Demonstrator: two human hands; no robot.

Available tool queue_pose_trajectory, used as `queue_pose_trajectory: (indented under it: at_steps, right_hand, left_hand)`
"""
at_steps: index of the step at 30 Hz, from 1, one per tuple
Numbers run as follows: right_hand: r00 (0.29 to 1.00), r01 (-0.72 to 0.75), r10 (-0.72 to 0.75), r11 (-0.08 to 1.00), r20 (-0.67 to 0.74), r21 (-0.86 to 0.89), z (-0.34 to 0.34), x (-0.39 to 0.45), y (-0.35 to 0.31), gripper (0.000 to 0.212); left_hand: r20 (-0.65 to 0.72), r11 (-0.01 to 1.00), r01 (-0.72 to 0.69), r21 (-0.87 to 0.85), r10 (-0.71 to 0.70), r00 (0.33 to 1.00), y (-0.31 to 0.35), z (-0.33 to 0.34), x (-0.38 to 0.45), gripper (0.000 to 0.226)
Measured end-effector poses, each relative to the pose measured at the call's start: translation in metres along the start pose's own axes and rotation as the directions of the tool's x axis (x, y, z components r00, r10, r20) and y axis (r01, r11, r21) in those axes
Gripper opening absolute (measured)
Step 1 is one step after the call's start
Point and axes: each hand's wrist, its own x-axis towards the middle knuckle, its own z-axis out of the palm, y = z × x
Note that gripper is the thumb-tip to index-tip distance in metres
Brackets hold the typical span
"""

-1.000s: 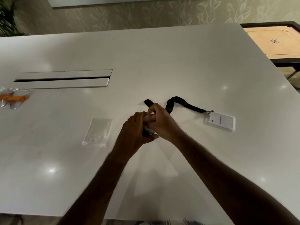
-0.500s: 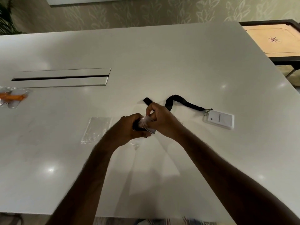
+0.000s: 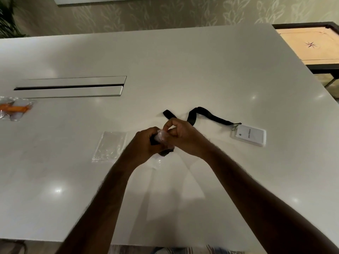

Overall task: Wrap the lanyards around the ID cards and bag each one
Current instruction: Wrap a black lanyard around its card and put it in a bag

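Over the middle of the white table (image 3: 183,70), my left hand (image 3: 145,145) grips a black wrapped lanyard bundle (image 3: 165,153) with a clear plastic bag (image 3: 161,137) around its top. My right hand (image 3: 183,138) pinches the bag's edge with thumb and fingertips. The card inside the bundle is hidden. Behind my hands a second black lanyard (image 3: 207,116) lies unwrapped, clipped to a white ID card (image 3: 250,137) at the right. An empty clear bag (image 3: 111,145) lies flat to the left of my hands.
A bagged orange lanyard (image 3: 15,109) sits at the table's far left edge. A long cable slot with a lid (image 3: 69,87) runs across the back left. A wooden carrom board (image 3: 310,44) stands beyond the table's right corner.
My hands have shifted slightly. The right hand's fingers have lifted from gripping the bundle to pinching the bag's edge, and the left hand has turned over the bundle.
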Motion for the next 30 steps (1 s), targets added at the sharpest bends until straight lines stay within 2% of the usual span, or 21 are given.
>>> queue_pose_trajectory:
  at_steps: [2, 5, 7, 11, 15, 19, 22, 27, 30]
  right_hand:
    - [1.0, -0.004, 0.005, 1.0, -0.016, 0.019, -0.004, 0.001, 0.001, 0.009]
    - [0.997, 0.05, -0.052, 0.998, -0.062, -0.031, -0.005, 0.001, 0.002, 0.025]
    - [0.993, 0.07, -0.072, 0.997, -0.09, -0.025, -0.004, 0.002, 0.002, 0.029]
    - [0.98, 0.126, -0.117, 0.991, -0.161, 0.044, -0.006, 0.003, 0.002, 0.018]
    - [0.956, 0.129, -0.128, 0.992, -0.264, -0.017, -0.012, 0.004, 0.005, 0.01]
    - [0.967, 0.11, -0.116, 0.993, -0.228, -0.037, -0.014, 0.006, 0.005, 0.009]
    - [0.965, 0.133, -0.122, 0.991, -0.231, 0.032, -0.017, 0.007, 0.003, 0.008]
    - [0.973, 0.124, -0.096, 0.984, -0.209, 0.125, -0.026, 0.006, 0.0, 0.006]
    - [0.974, 0.127, -0.1, 0.984, -0.203, 0.124, -0.03, 0.005, -0.003, 0.007]
  left_hand:
    - [-0.044, 1.0, -0.026, 0.008, 0.026, 0.999, 0.001, -0.001, 0.001, 0.03]
    - [-0.072, 1.0, -0.028, 0.002, 0.028, 0.997, 0.002, -0.002, 0.003, 0.03]
    - [-0.099, 0.999, -0.028, -0.016, 0.026, 0.995, 0.002, -0.002, 0.005, 0.031]
    - [-0.227, 0.993, -0.022, -0.115, -0.005, 0.974, 0.003, 0.0, 0.008, 0.022]
    - [-0.367, 0.973, 0.026, -0.231, -0.112, 0.924, 0.007, 0.003, 0.009, 0.022]
    - [-0.37, 0.965, 0.03, -0.262, -0.129, 0.92, 0.01, 0.006, 0.01, 0.031]
    - [-0.357, 0.946, 0.031, -0.322, -0.151, 0.922, 0.011, 0.006, 0.01, 0.039]
    - [-0.307, 0.873, -0.038, -0.487, -0.13, 0.943, 0.005, 0.006, 0.006, 0.033]
    - [-0.298, 0.861, -0.022, -0.508, -0.152, 0.942, 0.004, 0.005, 0.005, 0.03]
